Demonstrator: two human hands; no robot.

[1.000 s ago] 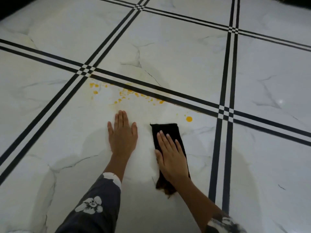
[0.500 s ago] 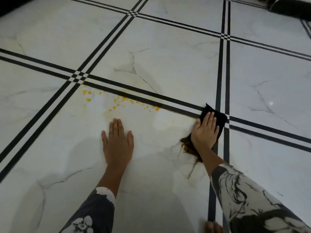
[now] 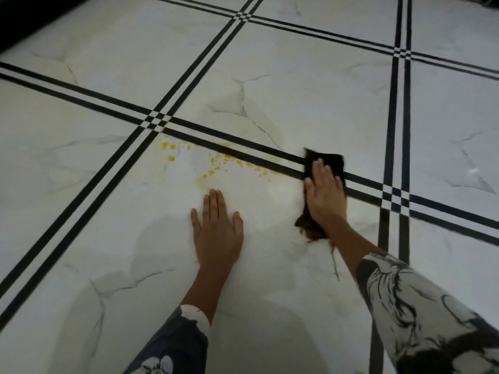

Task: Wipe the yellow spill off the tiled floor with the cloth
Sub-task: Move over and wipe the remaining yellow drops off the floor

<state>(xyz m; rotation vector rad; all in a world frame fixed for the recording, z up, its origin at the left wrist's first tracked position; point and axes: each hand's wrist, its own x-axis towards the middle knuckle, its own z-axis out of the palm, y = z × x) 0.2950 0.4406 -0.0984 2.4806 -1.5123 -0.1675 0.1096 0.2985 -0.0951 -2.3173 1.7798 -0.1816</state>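
Yellow spill (image 3: 216, 161) lies as scattered drops and a faint smear on the white marble tile, just below a black double stripe. A dark cloth (image 3: 326, 160) lies flat on the floor to the right of the spill, across that stripe, with a frayed brown end trailing toward me. My right hand (image 3: 325, 194) presses flat on the cloth, fingers together. My left hand (image 3: 217, 229) rests palm down on the bare tile just below the spill, fingers slightly spread, holding nothing.
The floor (image 3: 310, 98) is glossy white marble tile crossed by black double stripes (image 3: 89, 190). A dark edge (image 3: 24, 20) runs along the top left corner. Patterned sleeves cover both forearms.
My right hand swept the cloth up and right over the lone yellow drop, which is gone, then slid slightly left along the stripe. The left hand stayed planted.
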